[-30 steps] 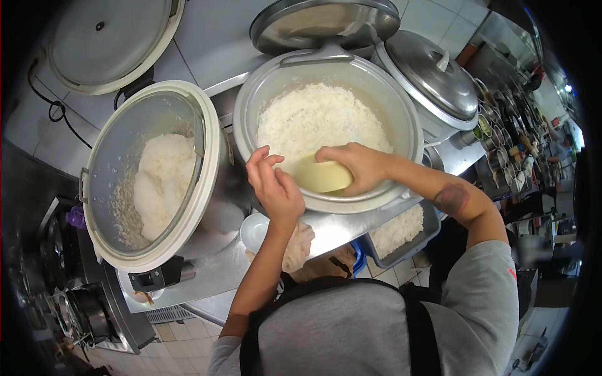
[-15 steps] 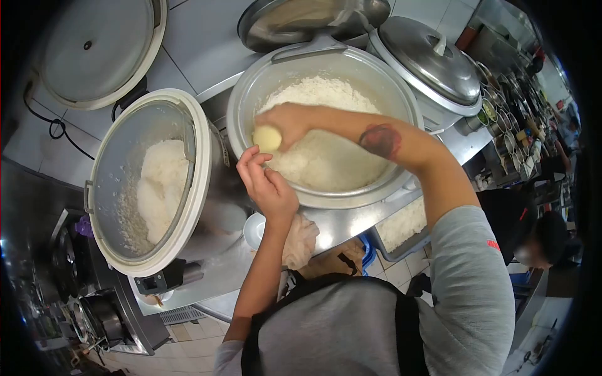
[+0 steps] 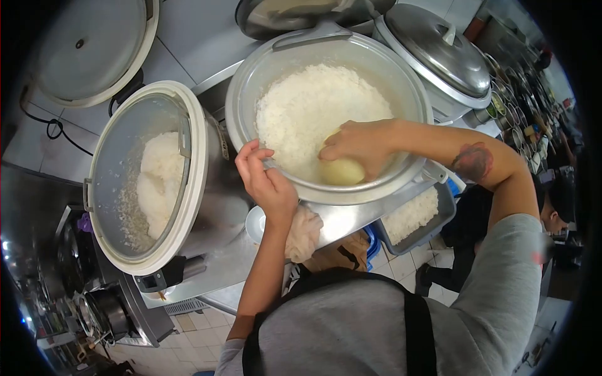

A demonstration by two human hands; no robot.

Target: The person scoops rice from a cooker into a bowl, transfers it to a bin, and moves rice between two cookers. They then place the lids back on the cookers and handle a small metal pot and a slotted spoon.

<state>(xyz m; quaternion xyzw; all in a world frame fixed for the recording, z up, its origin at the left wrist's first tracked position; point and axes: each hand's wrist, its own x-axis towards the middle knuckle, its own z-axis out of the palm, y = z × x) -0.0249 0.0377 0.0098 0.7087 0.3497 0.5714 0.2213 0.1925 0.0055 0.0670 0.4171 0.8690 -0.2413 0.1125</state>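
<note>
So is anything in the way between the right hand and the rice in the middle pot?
Just the yellow bowl that the right hand holds, low over the rice. Nothing else visible blocks it: the left hand is beside the pot's rim.

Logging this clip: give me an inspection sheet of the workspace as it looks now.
Surface: steel counter, shiny, partly covered.
Job's things: yellow item, likely a bowl or scoop, inside an open pot of rice.
Clutter: white bowl and crumpled bag near the pot.
Hands: right hand grips the yellow item; left hand, fingers loosely curled, at the pot's near rim, contact unclear.
Cables: black cord, looped, at far left.
Surroundings: open cooker holding rice at left, lidded pot at right, tub of rice beside the counter, another person at far right.
</note>
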